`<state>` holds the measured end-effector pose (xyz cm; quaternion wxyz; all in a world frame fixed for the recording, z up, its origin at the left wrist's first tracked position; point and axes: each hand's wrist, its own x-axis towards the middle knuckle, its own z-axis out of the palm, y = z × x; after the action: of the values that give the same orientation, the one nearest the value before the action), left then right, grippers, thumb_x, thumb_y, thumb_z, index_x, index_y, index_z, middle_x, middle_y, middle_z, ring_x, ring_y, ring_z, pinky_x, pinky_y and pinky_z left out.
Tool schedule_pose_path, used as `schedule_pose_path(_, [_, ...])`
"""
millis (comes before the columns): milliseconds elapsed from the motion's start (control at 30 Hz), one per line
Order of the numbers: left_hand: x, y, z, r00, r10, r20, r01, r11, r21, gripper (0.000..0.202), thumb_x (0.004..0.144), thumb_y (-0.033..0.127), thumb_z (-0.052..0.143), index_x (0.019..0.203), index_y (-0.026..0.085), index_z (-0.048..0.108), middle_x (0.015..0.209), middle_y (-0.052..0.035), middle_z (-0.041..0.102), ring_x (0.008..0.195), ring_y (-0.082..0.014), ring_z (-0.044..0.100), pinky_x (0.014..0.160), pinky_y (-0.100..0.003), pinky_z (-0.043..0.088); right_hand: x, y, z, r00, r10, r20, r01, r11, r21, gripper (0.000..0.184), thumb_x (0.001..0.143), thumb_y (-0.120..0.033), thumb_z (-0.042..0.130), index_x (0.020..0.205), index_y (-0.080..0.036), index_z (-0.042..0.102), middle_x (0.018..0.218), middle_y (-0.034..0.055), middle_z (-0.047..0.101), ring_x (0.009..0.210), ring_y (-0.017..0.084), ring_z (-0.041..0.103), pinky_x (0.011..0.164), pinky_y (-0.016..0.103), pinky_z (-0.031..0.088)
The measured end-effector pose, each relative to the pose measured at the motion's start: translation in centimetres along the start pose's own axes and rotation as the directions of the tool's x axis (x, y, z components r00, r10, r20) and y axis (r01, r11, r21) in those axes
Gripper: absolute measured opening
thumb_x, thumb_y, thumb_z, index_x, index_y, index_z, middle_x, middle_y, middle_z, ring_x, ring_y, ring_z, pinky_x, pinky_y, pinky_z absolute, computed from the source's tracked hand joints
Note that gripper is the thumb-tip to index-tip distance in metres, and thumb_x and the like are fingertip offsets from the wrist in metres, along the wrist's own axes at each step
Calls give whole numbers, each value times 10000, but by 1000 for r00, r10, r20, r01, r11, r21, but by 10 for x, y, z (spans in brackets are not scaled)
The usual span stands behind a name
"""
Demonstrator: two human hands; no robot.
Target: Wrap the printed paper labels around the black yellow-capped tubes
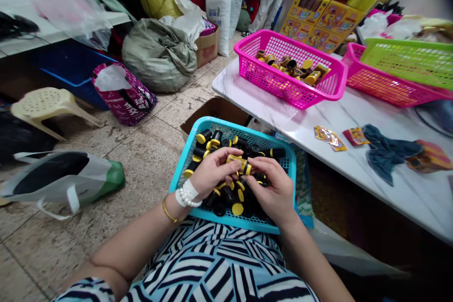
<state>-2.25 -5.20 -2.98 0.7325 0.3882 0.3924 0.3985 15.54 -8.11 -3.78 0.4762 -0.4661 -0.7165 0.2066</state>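
Note:
Above a turquoise basket on my lap, both hands meet at a small black tube with a yellow printed sleeve. My left hand closes its fingers and thumb on the left part of the tube. At the other end, my right hand pinches it between thumb and fingers. The basket holds several black tubes with yellow caps, lying loosely in all directions. My fingers hide part of the held tube and some of those below.
On the marbled table at the right stands a pink basket of yellow-sleeved tubes. Flat yellow sleeves and a dark blue cloth lie nearer. A cardboard box, a stool and bags stand on the floor.

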Motion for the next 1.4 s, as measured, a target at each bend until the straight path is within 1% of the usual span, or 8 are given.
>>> schedule_pose_path(200, [1,-3,-10,999,-34,-2,34,998,47,338,768,349,775,1006,128,678,729,-13,661,537,-66,546,503,-182,429,-2,1,-3,993,98,61,-103,990,100,371,820,-185,729,1177,-274,683,1134,75,670,996,213,675,810,363,626])
schedule_pose_path(433, [-6,0,3,906,405,123,-406,750,523,238,820,215,705,1054,179,736,1093,-92,721,1032,-210,660,958,-356,496,-5,1,-5,984,177,30,-179,963,200,339,802,-165,763,1118,-284,731,1019,41,733,886,174,710,745,292,624])
schedule_pose_path(600, [-8,2,-7,983,175,60,-183,887,425,534,832,442,690,1270,158,575,1017,-98,697,741,-165,679,600,-258,532,-6,4,-5,998,35,-45,-30,994,106,421,781,-118,775,1159,-295,723,1076,57,745,943,195,720,830,329,614])
schedule_pose_path(733, [-5,2,-14,996,66,67,-84,941,327,393,874,438,630,1097,114,613,791,-38,653,560,-102,574,509,-216,465,-8,7,-2,994,-79,-70,82,995,49,480,764,-100,784,1194,-300,710,1103,65,750,952,209,724,856,350,607])
schedule_pose_path(1000, [-10,0,-4,815,491,309,-564,545,620,279,847,228,670,1124,203,677,1106,-96,641,1047,-220,612,946,-376,500,-9,3,5,911,402,92,-409,848,337,239,780,-238,783,1018,-263,777,890,26,762,770,169,709,690,281,596])
schedule_pose_path(1200, [-3,5,-16,978,206,32,-204,911,358,598,882,524,592,1327,137,496,1021,-104,622,669,-129,623,572,-251,498,-7,9,3,917,395,-59,-338,846,412,341,738,-195,810,1060,-293,755,1011,20,734,856,171,715,759,301,616])
schedule_pose_path(1300, [1,7,-16,996,21,85,-49,939,340,481,865,510,620,1100,91,609,779,-35,617,573,-102,556,528,-223,447,-8,9,4,955,290,-55,-261,917,303,349,716,-181,824,1041,-295,770,1047,40,739,907,193,706,777,318,613])
schedule_pose_path(1400, [6,8,-9,985,132,111,-167,891,422,327,830,380,690,1012,111,656,820,-40,647,687,-123,582,642,-244,485,-5,6,7,924,383,-16,-352,864,361,313,702,-221,839,1002,-289,786,967,34,763,840,191,710,751,322,612])
